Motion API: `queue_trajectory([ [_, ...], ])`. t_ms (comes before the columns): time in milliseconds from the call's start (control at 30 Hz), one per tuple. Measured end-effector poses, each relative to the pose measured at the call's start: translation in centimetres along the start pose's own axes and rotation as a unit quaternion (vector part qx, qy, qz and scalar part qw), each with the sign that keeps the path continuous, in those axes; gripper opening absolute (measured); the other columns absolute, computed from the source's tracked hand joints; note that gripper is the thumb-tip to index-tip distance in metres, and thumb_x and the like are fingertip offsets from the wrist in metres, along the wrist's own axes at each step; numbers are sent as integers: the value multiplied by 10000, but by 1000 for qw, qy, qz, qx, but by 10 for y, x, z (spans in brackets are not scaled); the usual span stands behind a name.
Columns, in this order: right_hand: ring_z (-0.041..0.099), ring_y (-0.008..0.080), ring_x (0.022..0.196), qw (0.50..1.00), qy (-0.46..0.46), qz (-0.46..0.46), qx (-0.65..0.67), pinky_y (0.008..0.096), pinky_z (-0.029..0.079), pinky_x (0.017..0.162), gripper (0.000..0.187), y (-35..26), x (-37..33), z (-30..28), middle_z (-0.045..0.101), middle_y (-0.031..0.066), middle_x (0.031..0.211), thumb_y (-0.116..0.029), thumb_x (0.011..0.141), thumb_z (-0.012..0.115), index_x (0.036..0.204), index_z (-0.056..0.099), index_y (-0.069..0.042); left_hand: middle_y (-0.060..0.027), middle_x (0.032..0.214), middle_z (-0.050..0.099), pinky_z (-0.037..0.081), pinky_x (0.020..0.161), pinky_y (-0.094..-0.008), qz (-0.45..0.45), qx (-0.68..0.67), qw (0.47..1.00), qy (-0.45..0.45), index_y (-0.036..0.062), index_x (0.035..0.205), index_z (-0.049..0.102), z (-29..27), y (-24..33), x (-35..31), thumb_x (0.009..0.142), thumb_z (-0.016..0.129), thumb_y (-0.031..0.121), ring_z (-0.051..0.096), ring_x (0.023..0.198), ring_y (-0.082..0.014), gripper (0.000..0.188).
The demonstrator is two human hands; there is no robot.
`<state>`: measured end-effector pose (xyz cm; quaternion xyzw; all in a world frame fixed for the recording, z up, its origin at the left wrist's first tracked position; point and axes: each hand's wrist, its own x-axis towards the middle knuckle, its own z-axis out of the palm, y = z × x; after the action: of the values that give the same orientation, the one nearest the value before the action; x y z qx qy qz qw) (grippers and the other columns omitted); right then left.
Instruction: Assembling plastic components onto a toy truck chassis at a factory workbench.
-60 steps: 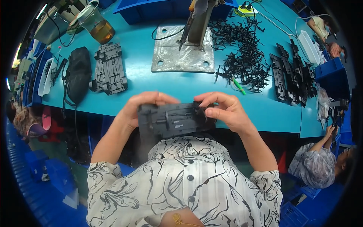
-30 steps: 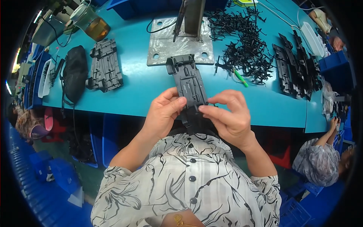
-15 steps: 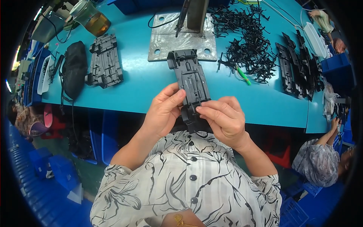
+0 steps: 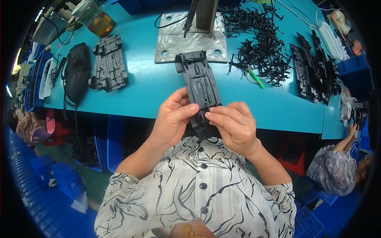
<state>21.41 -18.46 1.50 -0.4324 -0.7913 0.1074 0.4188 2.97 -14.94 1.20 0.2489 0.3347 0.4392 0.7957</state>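
The worker's left hand (image 4: 173, 121) curls around a ribbed, black, plastic-looking chassis (image 4: 200, 85) over the teal table's (image 4: 147, 93) near edge; the right hand (image 4: 236, 127), nearly closed, pinches its near portion, any small part there hidden. Turned lengthwise from crosswise, the chassis seems to present that portion for handling. Beyond: spindly black pieces (image 4: 264, 55), right; scuffed metal plate (image 4: 170, 41), far centre.

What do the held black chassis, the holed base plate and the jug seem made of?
Chassis: probably moulded plastic, matte black, judging by its fine raised ribs. Base plate: bare grey metal, likely steel, with swirly scuffed glints. Jug: transparent, smooth; plastic or glass, I can't tell, with amber liquid showing through.
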Motion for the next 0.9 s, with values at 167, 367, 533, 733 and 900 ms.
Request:
queue_trajectory([
  [167, 545, 221, 737, 1000, 4, 4, 2, 292, 457, 648, 313, -2, -3, 3, 663, 46, 907, 24, 612, 723, 911, 698, -65, -127, 1117, 581, 460, 913, -324, 16, -1, 1000, 14, -23, 1247, 455, 4, -2, -4, 818, 584, -23, 575, 1022, -186, 448],
  [367, 549, 223, 739, 1000, 9, 8, 12, 293, 462, 651, 310, -5, -5, 8, 662, 51, 921, 24, 623, 724, 921, 696, -57, -126, 1140, 561, 459, 915, -321, 38, -5, 999, 23, -23, 1254, 442, 5, -10, -11, 794, 585, -64, 558, 1045, -180, 483],
  [533, 547, 228, 737, 997, -5, 27, 70, 294, 465, 647, 293, -5, -3, 6, 655, 76, 948, 16, 653, 723, 939, 688, -41, -115, 1128, 561, 460, 915, -318, 44, -9, 998, 47, -15, 1226, 455, 3, -12, -12, 784, 562, -93, 561, 1034, -178, 461],
  [733, 594, 86, 721, 928, 26, 324, 183, 209, 458, 618, 117, -15, -10, 9, 642, 67, 860, 1, 806, 661, 913, 616, 4, -113, 1115, 563, 461, 912, -316, 64, -6, 995, 78, -9, 1202, 469, 6, -12, -16, 771, 542, -110, 566, 1025, -175, 449],
  [900, 567, 55, 701, 865, 5, 405, 296, 189, 446, 609, 68, -15, -10, 6, 626, 18, 773, -36, 849, 634, 887, 613, 15, -112, 1122, 559, 454, 918, -318, 70, 17, 995, 73, -9, 1211, 464, 11, -14, -19, 776, 549, -97, 563, 1029, -171, 453],
])
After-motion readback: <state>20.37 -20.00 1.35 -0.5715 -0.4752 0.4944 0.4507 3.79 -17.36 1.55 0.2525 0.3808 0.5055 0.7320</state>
